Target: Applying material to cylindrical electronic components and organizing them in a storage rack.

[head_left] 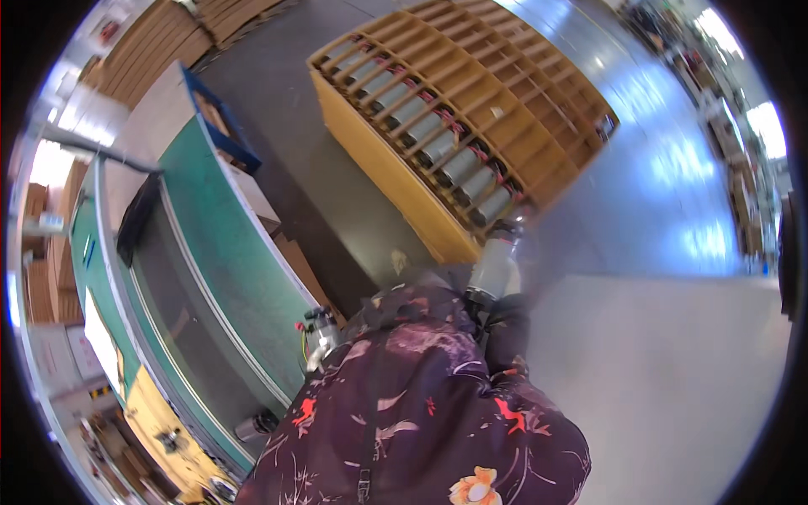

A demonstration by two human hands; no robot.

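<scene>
A grey cylindrical motor (492,265) with dark ends is tilted upward in front of my dark floral jacket, at the near corner of a divided box. My right hand (516,284), blurred and partly hidden, is closed around its side at the end of the right sleeve. Blurred wires show at its upper end. To the left, a second motor (321,330) with a black cap and red connector sits beside the jacket, next to the green bench. My left hand's fingers cannot be made out; sleeve and blur hide them.
A large yellow-brown box (379,181) with a wooden grid holds a row of several grey motors along its near side. At left, a green bench (227,227) has a dark belt (189,295) and another motor (257,425). A pale grey surface (656,379) lies at right.
</scene>
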